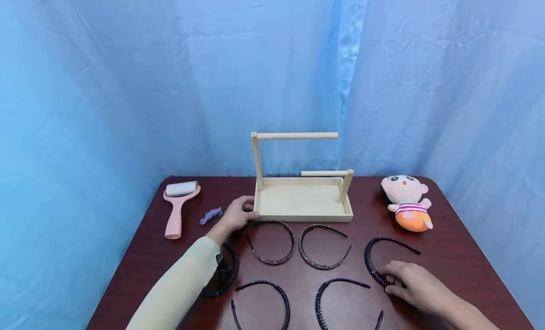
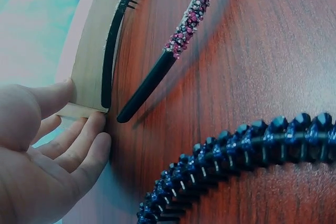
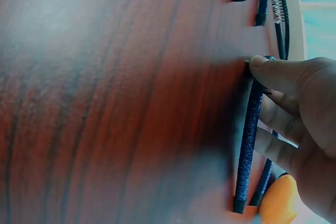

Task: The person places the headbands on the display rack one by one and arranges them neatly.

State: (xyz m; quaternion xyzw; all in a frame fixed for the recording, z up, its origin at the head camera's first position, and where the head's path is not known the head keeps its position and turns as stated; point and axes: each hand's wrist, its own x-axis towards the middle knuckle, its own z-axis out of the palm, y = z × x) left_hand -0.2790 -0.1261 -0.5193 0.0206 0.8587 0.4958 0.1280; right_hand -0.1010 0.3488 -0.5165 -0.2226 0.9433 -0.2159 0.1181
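Between right fingers point(image 3: 281, 119), dark headband point(image 3: 247, 150)

A person's right hand point(image 3: 317, 111) pinches a slim, glittery dark blue curved headband point(image 3: 248, 145) between thumb and fingers, above a glossy red-brown wood-grain tabletop point(image 3: 100, 98). Toward the tabletop's far edge, a rounded orange object point(image 3: 279, 199) sits just beside the headband's tips; farther along that side, dark ends of other headbands point(image 3: 261, 3) lie near a pale strip point(image 3: 297, 32).
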